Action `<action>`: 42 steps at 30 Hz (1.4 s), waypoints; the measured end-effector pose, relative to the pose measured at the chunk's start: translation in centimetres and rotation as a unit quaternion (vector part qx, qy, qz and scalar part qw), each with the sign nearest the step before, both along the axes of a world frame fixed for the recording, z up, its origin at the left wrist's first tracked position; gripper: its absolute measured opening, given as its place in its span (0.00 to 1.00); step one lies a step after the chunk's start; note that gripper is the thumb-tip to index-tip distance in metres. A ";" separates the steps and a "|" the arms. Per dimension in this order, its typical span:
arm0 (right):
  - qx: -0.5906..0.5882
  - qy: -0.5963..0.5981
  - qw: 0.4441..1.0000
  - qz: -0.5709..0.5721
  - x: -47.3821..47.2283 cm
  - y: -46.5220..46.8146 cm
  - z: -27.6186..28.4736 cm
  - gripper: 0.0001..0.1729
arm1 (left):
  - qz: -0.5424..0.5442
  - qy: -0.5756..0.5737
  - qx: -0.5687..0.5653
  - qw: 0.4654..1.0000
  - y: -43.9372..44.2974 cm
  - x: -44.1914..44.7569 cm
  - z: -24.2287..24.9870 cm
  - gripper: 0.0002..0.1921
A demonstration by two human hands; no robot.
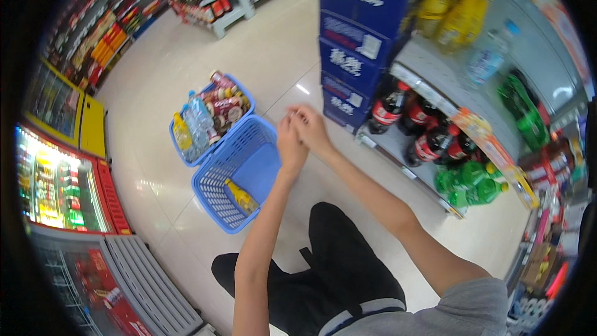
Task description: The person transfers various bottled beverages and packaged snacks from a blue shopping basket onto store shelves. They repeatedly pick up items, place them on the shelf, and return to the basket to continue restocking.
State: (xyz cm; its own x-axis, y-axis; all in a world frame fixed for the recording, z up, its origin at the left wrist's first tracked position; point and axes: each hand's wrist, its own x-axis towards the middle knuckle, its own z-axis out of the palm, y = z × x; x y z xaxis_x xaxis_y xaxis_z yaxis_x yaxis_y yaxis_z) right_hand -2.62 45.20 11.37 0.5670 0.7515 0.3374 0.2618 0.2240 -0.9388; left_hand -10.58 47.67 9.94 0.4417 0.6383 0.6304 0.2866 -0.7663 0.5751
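Observation:
My left hand (291,147) and my right hand (310,128) meet in front of me, fingers touching, above the right edge of a blue plastic basket (259,158). I see no item between them, though the fingers partly hide one another. One bottle with a yellow label (241,198) lies inside this basket. Against its far left side stands a second blue basket (252,98), filled with clear water bottles (199,112), a yellow bottle (182,133) and several dark red drink bottles or cans (226,102).
At right, a shelf unit (429,98) holds cola bottles (387,107), green bottles (471,184) and yellow-labelled bottles (438,0). Stacked dark blue cartons (354,46) stand beside it. Lit drinks cooler (60,186) and chest freezer (144,280) line the left.

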 end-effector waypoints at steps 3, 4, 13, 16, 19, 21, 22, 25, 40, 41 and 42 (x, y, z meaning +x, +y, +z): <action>0.118 -0.110 0.981 -0.109 7.2 -6.0 11.0 0.08 | -0.105 -0.085 0.087 0.987 -4.0 8.8 9.1 0.20; 0.133 -0.141 0.972 -0.132 9.1 -8.0 13.9 0.08 | -0.143 -0.105 0.111 0.978 -5.1 11.0 12.0 0.20; 0.208 -0.374 0.762 -0.486 21.6 -23.1 22.9 0.20 | -0.365 -0.115 -0.024 0.924 -14.2 26.1 22.4 0.37; 0.196 -0.346 0.753 -0.525 24.7 -25.4 23.2 0.24 | -0.344 -0.096 -0.153 0.921 -15.1 29.6 21.6 0.36; 0.148 -0.407 0.739 -0.515 26.7 -26.2 23.7 0.21 | -0.371 -0.086 -0.250 0.890 -15.2 31.1 20.0 0.35; 0.119 -0.485 0.732 -0.464 27.0 -24.7 24.9 0.19 | -0.357 -0.053 -0.249 0.899 -15.3 30.6 19.2 0.34; 0.109 -0.516 0.741 -0.415 25.7 -21.9 27.2 0.19 | -0.357 -0.077 -0.234 0.901 -13.1 30.2 18.1 0.32; -0.026 -0.604 0.672 -0.427 27.0 -16.0 30.3 0.20 | -0.230 0.021 -0.044 0.972 -13.1 28.9 15.2 0.32; -0.203 -0.536 0.779 -0.253 21.8 -14.7 26.4 0.20 | -0.271 -0.182 -0.112 0.939 -16.5 29.7 14.9 0.47; -0.183 -0.507 0.802 -0.258 20.9 -14.9 27.1 0.20 | -0.260 -0.225 -0.105 0.933 -15.3 29.7 15.1 0.48; -0.124 -0.467 0.834 -0.266 19.1 -14.3 29.1 0.22 | -0.072 -0.135 0.065 0.986 -12.3 29.5 15.5 0.50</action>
